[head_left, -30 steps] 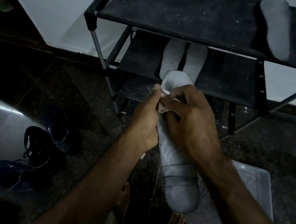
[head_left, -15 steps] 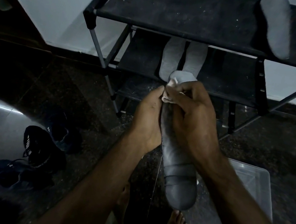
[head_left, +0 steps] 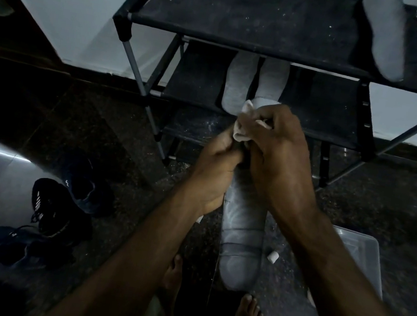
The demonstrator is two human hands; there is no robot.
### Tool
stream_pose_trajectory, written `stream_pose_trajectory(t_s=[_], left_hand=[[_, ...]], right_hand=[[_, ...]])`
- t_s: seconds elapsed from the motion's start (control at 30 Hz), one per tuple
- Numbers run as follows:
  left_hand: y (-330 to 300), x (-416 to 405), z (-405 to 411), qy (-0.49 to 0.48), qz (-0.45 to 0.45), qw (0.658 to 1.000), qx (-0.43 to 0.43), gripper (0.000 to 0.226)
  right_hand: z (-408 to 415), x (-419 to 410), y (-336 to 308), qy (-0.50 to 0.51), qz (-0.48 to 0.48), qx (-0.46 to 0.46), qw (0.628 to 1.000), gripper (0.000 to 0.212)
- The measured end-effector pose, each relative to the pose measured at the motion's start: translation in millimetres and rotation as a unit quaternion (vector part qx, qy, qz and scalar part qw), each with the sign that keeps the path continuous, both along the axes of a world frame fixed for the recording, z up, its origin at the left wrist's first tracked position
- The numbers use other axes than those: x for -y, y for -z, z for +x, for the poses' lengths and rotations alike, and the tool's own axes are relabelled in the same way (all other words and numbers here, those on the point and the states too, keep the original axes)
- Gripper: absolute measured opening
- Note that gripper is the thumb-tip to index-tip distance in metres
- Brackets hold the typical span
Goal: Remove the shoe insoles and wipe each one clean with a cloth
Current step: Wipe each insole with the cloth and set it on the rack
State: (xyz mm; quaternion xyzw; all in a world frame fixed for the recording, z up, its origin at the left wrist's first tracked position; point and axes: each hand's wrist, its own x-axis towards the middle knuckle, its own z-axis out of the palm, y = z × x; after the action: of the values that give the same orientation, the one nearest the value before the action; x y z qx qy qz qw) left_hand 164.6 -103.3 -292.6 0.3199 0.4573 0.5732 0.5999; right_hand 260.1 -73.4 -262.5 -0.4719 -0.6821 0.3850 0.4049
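A grey insole (head_left: 242,231) hangs lengthwise in front of me, its heel end low near my bare feet. My left hand (head_left: 216,167) grips its left edge about midway up. My right hand (head_left: 276,152) holds a small white cloth (head_left: 242,127) bunched against the insole's upper part, just under its far tip (head_left: 265,102). Two more grey insoles (head_left: 241,81) lie side by side on the middle shelf of the black shoe rack (head_left: 248,38). Another insole (head_left: 385,35) lies on the top shelf at the right.
Dark sneakers (head_left: 58,205) lie scattered on the shiny floor at the left. A clear plastic tub (head_left: 359,252) stands on the floor at the right, under my right forearm. A small white scrap (head_left: 273,257) shows beside the insole. The rack stands against a white wall.
My right hand has slid the cloth up the insole toward its far tip, and more of the insole's lower half is now uncovered. My left hand keeps its hold.
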Motion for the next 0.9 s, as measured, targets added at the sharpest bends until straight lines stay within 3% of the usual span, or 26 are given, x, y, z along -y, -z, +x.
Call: stream_pose_trajectory(t_s=[0.2, 0.33, 0.4, 0.6, 0.7, 0.8, 0.9], left_hand=[[0, -1, -1, 0.036, 0.047, 0.998, -0.008, 0.065], [-1, 0, 1, 0.008, 0.029, 1.000, -0.011, 0.039], [-2, 1, 3, 0.001, 0.024, 0.999, -0.027, 0.032], [-3, -1, 0, 0.029, 0.029, 0.999, -0.012, 0.061], [-5, -2, -4, 0.013, 0.022, 1.000, -0.003, 0.047], [-2, -3, -6, -0.013, 0.012, 1.000, -0.003, 0.035], [0, -2, -9, -0.005, 0.012, 1.000, 0.014, 0.038]], right_hand=[[11, -8, 9, 0.041, 0.112, 0.126, 0.985, 0.030], [0, -2, 1, -0.004, -0.036, -0.044, 0.998, 0.012], [-4, -2, -1, -0.007, -0.042, -0.056, 0.997, 0.013], [13, -12, 2, 0.084, -0.074, -0.076, 0.991, 0.015], [4, -3, 1, 0.033, -0.138, -0.131, 0.981, 0.007], [-6, 6, -4, -0.013, -0.109, -0.101, 0.989, 0.008], [-1, 3, -1, -0.003, -0.079, -0.054, 0.995, 0.008]])
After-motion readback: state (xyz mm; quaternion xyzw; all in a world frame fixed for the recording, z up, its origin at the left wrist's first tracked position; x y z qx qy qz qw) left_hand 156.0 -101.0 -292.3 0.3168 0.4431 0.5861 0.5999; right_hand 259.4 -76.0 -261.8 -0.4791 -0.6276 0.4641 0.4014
